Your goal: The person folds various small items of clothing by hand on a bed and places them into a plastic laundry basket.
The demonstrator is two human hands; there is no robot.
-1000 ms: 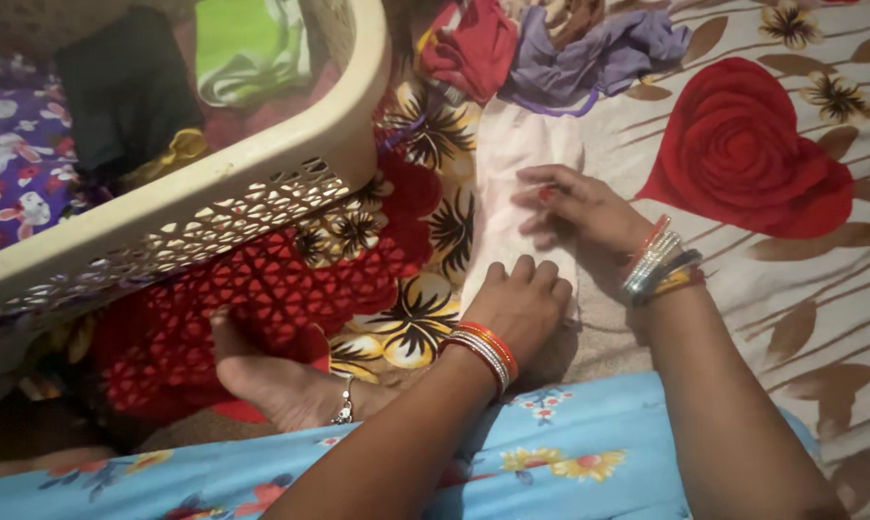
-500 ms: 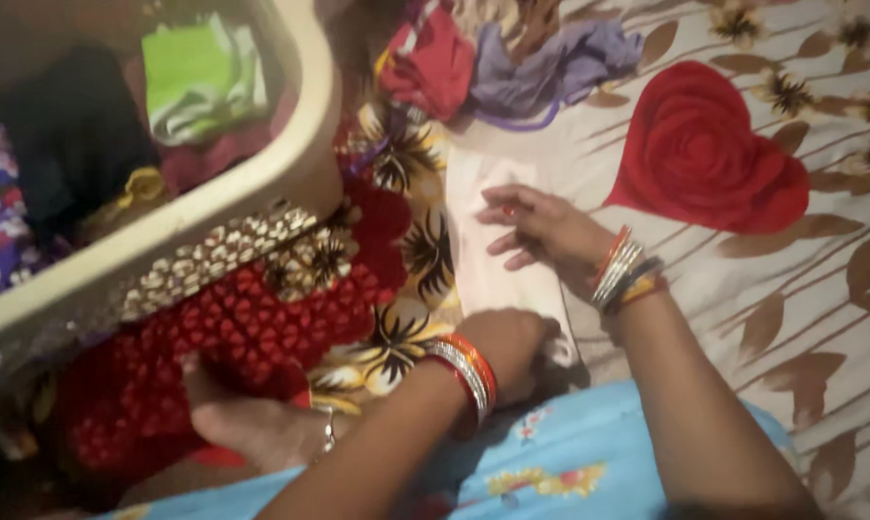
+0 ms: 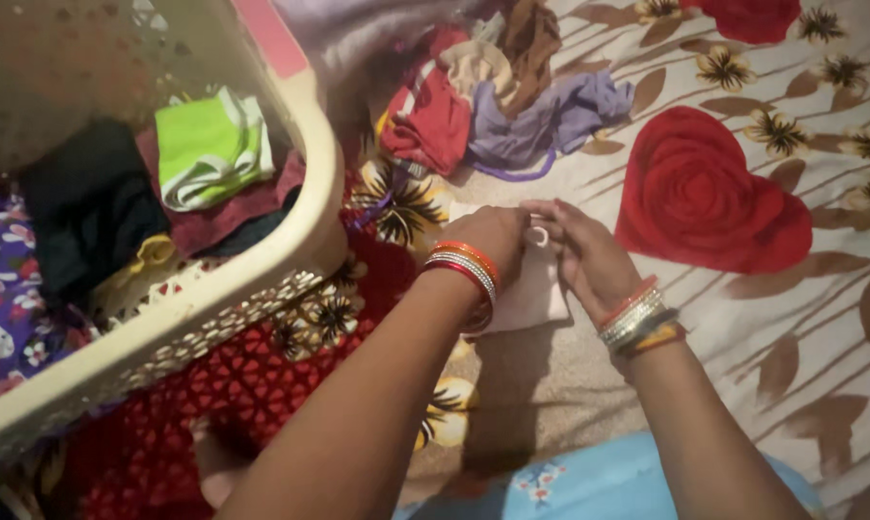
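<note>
1. We see the left hand point(image 3: 496, 234) reaching in from below, fingers curled and pinching the top edge of a pale cloth point(image 3: 531, 294).
2. The right hand point(image 3: 589, 255) meets it, fingers closed on the same edge.
3. The one pale cloth lies on the flowered bedsheet point(image 3: 743, 385), just right of the one cream laundry basket point(image 3: 290, 260).
4. One heap of clothes point(image 3: 493, 106) sits beyond.
5. Both wrists carry bangles.

Home: bedsheet point(image 3: 840, 318) (floral), laundry basket point(image 3: 310, 241).
</note>
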